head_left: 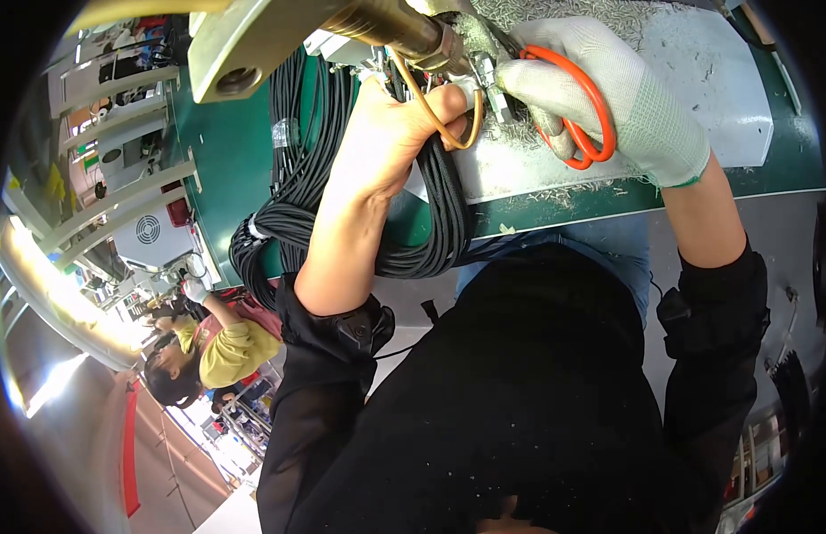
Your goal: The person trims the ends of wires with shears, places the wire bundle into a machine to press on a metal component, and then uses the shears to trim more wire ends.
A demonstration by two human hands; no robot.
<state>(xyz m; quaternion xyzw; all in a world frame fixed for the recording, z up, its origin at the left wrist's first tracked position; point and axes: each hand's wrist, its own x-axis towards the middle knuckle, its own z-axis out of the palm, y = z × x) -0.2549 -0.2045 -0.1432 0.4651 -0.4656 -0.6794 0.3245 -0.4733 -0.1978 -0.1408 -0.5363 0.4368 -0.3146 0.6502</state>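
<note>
By the gloved right hand, an orange-handled tool is held, its looped handles enclosed by the fingers; it is positioned above a white sheet on the green table, near a metal machine part (its working end cannot be made out clearly); the bare left hand is placed just left of the tool, its fingers curled in beside a looped tan tube, though whether anything is clamped there cannot be told; black cables are gathered in bundles around the left forearm; the sheet is strewn with small clippings; at the far left, a co-worker in yellow is seen.
</note>
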